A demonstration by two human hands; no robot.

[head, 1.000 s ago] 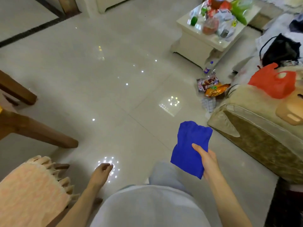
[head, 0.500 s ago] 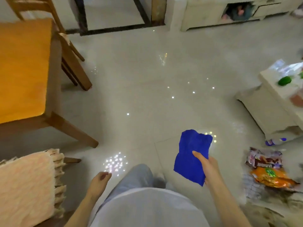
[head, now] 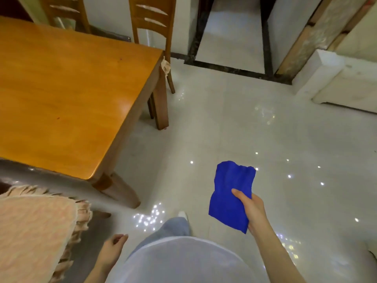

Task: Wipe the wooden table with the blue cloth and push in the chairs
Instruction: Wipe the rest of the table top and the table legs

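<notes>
The blue cloth hangs in the air above the tiled floor, well apart from the wooden table and to the right of its near right corner. The right hand grasps it along its right edge, thumb on the upper face and the remaining fingers hidden beneath the fabric. The cloth is roughly folded; its far end is rumpled and its near corner droops below the hand. It appears thin, soft and light, with no stiffness of its own, so a pinch at one edge carries it but will not spread it. For wiping, the likely better hold is a flat palm over the middle of the folded pad, pressing it onto the tabletop. The left hand hangs at the person's side, fingers loosely curled and holding nothing. The tabletop is bare and glossy, with a few small dark specks on its surface. No wiping has begun, judging from the cloth's position off the table. Two wooden chairs, one at the far edge and one beyond the far right corner, stand close to the table. A seat with a pink fringed cushion stands by the near edge, seemingly pulled out.
</notes>
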